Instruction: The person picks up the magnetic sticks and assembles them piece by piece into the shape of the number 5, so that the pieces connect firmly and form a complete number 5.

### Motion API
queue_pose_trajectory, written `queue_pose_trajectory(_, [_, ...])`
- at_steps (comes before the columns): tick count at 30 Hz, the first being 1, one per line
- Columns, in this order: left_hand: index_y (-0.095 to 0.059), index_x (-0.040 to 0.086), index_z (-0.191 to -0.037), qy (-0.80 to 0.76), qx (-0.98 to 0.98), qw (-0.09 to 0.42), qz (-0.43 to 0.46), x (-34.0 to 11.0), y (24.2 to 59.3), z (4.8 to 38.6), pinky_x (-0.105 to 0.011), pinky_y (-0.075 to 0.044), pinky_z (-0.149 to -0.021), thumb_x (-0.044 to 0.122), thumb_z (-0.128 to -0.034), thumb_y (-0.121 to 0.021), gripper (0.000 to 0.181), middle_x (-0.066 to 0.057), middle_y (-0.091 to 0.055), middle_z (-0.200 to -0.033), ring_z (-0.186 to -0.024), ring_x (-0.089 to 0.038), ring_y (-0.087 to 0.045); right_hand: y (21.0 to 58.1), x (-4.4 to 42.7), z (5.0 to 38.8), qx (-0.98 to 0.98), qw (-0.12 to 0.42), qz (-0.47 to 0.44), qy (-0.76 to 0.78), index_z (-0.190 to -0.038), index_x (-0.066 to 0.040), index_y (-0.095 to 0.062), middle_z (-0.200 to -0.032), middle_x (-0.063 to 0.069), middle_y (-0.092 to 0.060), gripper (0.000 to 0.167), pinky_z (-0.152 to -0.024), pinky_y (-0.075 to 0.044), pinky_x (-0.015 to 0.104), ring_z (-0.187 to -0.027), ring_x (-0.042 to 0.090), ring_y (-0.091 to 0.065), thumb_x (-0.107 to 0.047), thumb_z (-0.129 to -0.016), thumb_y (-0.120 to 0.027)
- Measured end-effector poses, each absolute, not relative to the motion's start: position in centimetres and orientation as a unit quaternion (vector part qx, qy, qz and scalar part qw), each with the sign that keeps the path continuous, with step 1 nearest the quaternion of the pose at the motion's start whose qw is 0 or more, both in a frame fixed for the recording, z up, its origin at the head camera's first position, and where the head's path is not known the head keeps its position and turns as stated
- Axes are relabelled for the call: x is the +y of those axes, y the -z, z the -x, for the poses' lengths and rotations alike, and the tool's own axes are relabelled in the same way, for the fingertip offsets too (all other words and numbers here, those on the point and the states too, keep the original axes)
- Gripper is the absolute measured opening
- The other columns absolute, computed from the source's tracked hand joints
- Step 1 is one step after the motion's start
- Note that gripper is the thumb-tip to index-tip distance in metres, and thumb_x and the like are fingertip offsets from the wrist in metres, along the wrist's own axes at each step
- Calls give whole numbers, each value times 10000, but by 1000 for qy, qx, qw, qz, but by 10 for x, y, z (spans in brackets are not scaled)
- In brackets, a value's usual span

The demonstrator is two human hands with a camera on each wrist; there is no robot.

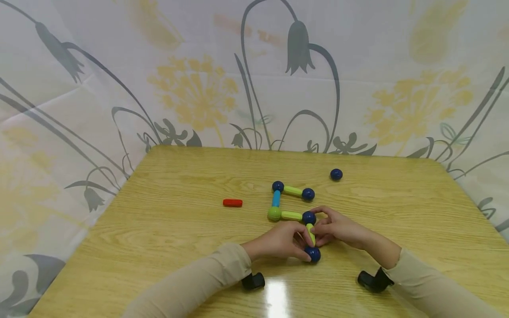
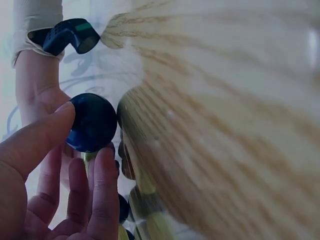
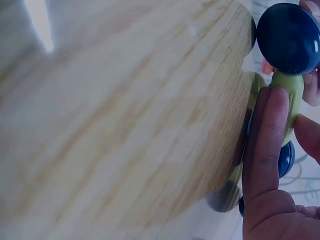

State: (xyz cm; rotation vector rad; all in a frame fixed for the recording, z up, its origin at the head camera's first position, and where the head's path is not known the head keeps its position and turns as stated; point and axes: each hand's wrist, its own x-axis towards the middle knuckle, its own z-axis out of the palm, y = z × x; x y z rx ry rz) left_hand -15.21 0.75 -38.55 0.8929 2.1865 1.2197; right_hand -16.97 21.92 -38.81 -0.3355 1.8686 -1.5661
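A chain of balls and rods lies on the table in the head view. It runs from a dark blue ball (image 1: 308, 194) along a yellow-green rod (image 1: 293, 191), a second blue ball (image 1: 278, 187), a light blue rod (image 1: 276, 198), a green ball (image 1: 274, 213) and another yellow-green rod (image 1: 291, 216) to a blue ball (image 1: 309, 217). From there a yellow-green rod (image 3: 294, 95) reaches the nearest blue ball (image 2: 93, 123). My left hand (image 1: 281, 240) pinches that nearest ball between thumb and fingers. My right hand (image 1: 338, 227) grips the rod, one finger at the ball beyond.
A loose red rod (image 1: 232, 202) lies left of the chain. One separate blue ball (image 1: 336, 174) sits toward the back right. Black wrist devices (image 1: 253, 281) hang under both sleeves, close to the tabletop (image 1: 179, 198). Patterned fabric (image 1: 254, 79) borders the table's far edge.
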Motion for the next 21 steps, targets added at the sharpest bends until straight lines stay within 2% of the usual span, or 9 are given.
queue_pose_trajectory(4, [-660,82,-899,-457,796,245,-313,5,385,152,-144,-485,-682,65,-751,-784,193,95,-601,-846,-755,9,-581,387,219,170,714,334,127,603,-1361,105,-139,-868,127,-616,596,-702,-546,330,-728,195,-640,-50,-927,-516])
queue_pose_trajectory(9, [-662,85,-919,-476,794,236,-296,-8,381,155,-181,-495,-699,90,-787,-757,163,35,-626,-888,-766,-29,-589,386,219,170,704,338,137,610,-1351,115,-138,-871,128,-613,592,-708,-546,330,-741,192,-640,-54,-929,-518])
queue_pose_trajectory(15, [-657,56,-977,-469,813,176,-298,-39,374,167,-204,-494,-734,124,-821,-730,185,-59,-642,-964,-787,-55,-582,387,217,171,709,338,118,607,-1339,105,-160,-857,132,-619,623,-688,-550,328,-699,178,-641,-83,-913,-574])
queue_pose_trajectory(21, [-651,23,-980,-467,831,112,-280,-78,370,177,-252,-494,-726,86,-823,-720,183,-91,-627,-930,-805,-121,-559,386,214,171,721,338,113,594,-1342,96,-167,-845,120,-610,670,-668,-549,314,-678,171,-632,-101,-890,-622])
